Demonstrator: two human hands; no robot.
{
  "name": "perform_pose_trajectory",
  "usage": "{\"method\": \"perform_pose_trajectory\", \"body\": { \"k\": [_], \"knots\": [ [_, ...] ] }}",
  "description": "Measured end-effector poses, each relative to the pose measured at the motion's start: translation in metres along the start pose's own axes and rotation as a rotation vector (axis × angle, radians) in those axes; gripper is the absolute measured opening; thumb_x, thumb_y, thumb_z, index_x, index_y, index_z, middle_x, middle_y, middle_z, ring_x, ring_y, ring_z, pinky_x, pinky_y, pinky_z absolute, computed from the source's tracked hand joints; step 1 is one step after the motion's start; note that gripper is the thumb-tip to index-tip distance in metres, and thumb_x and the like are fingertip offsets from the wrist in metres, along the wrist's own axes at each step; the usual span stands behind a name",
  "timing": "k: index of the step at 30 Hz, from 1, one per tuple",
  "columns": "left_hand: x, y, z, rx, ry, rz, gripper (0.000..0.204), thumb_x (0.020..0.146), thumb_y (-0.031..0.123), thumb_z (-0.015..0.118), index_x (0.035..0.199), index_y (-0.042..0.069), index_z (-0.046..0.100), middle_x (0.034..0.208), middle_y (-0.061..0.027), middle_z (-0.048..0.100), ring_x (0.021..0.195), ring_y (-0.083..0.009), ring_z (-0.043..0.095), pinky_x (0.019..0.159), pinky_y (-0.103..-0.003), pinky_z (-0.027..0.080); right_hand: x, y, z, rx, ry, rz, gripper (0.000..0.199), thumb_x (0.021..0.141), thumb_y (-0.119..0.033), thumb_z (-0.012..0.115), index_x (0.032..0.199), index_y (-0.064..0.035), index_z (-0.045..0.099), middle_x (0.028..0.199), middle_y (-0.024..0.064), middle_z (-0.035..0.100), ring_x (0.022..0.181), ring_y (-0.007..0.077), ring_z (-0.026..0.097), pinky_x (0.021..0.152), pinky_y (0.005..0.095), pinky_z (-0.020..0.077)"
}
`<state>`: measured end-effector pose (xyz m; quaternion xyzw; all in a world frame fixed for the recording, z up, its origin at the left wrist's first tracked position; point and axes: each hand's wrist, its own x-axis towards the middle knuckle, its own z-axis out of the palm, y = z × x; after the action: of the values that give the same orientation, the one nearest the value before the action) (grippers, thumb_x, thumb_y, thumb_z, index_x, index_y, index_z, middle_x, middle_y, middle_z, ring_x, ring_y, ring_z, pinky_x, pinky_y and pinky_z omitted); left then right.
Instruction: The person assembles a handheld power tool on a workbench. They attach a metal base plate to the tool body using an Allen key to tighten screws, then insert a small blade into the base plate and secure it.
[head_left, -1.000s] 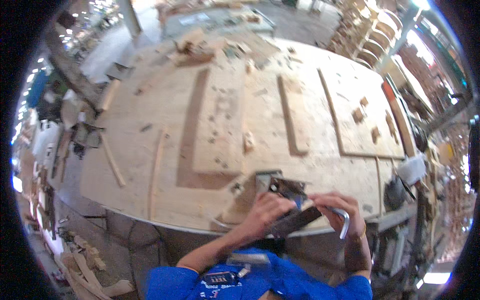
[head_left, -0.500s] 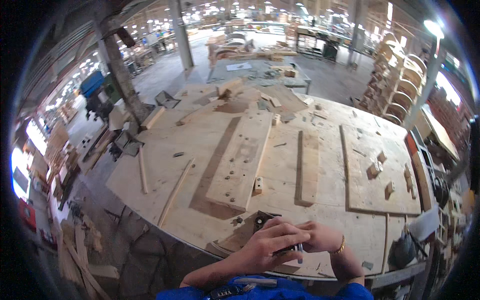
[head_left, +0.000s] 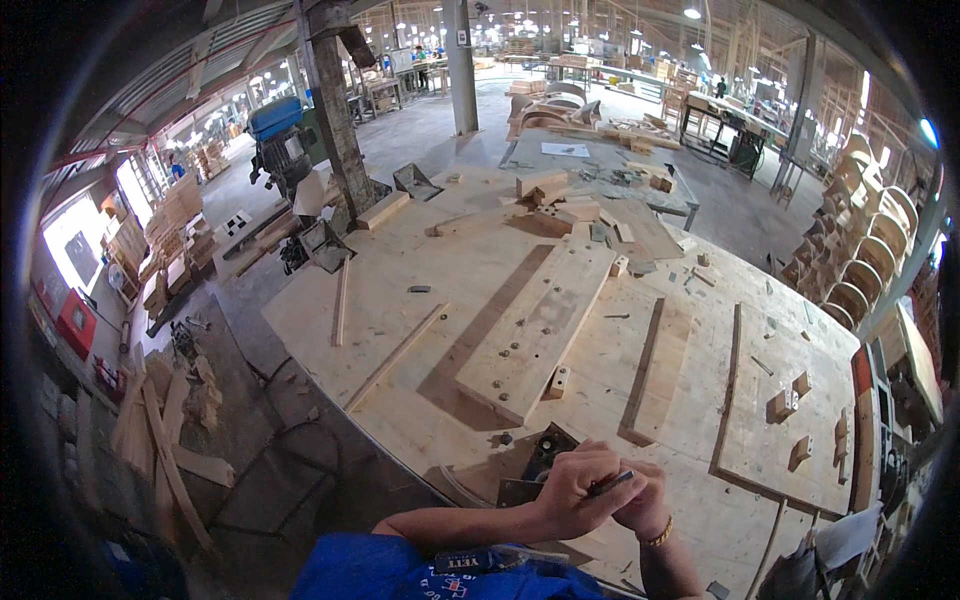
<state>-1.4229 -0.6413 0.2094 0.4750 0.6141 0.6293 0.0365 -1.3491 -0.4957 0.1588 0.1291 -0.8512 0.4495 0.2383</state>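
Lower centre of the frame: the left hand (head_left: 582, 488) curls its fingers round a slim dark piece (head_left: 612, 483); what the right hand (head_left: 643, 492) grips, I cannot tell. A loosened hold could drop the piece onto the bench (head_left: 395, 315).

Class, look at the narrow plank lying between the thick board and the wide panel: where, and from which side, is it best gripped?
Probably grip the narrow plank by its two long edges near mid-length, coming down from above. It lies flat, longer than wide, and sits apart from both the thick board and the wide panel, so both edges look reachable.
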Motion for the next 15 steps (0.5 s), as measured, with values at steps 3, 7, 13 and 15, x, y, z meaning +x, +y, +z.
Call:
{"method": "perform_pose_trajectory", "body": {
  "k": [3,7,13,15],
  "knots": [
    [0.008,0.006,-0.021,-0.339,-0.316,-0.258,0.017,0.090,0.018,0.057,0.086,0.002,0.057,0.074,-0.0051,0.050,0.072,-0.0142,0.046,0.068,-0.029,0.038,-0.003,0.000,0.001,0.040,0.108,-0.043,0.017,0.068,-0.005,0.072,0.069,-0.0073,0.055,0.069,0.0078,0.059,0.061,0.0249,0.060,0.054,0.0321,0.0462],
    [0.022,0.005,-0.037,-0.573,-0.631,-0.322,0.049,0.093,0.021,0.054,0.137,0.005,0.039,0.105,-0.0058,0.055,0.099,-0.0127,0.047,0.090,-0.029,0.037,-0.010,0.012,-0.001,-0.002,0.079,-0.056,0.019,0.069,-0.005,0.074,0.069,-0.0097,0.055,0.073,0.0060,0.063,0.061,0.0233,0.062,0.057,0.0305,0.0473],
    [0.027,-0.015,-0.046,-0.348,-0.446,-0.073,0.033,0.071,0.018,0.081,0.085,0.007,0.053,0.080,-0.0004,0.053,0.073,-0.0123,0.050,0.061,-0.027,0.040,0.011,-0.003,-0.004,-0.050,-0.010,-0.181,0.015,0.070,-0.006,0.071,0.084,-0.0057,0.064,0.082,0.0088,0.068,0.070,0.0254,0.067,0.063,0.0329,0.0522],
    [0.021,-0.012,-0.046,-0.218,-0.287,0.103,0.033,0.071,0.023,0.080,0.079,0.006,0.052,0.073,-0.0022,0.049,0.069,-0.0151,0.047,0.058,-0.029,0.038,0.010,-0.007,-0.003,-0.047,-0.008,-0.149,0.019,0.071,-0.008,0.072,0.088,-0.0056,0.066,0.083,0.0092,0.068,0.072,0.0257,0.068,0.064,0.0334,0.0530]
  ]
}}
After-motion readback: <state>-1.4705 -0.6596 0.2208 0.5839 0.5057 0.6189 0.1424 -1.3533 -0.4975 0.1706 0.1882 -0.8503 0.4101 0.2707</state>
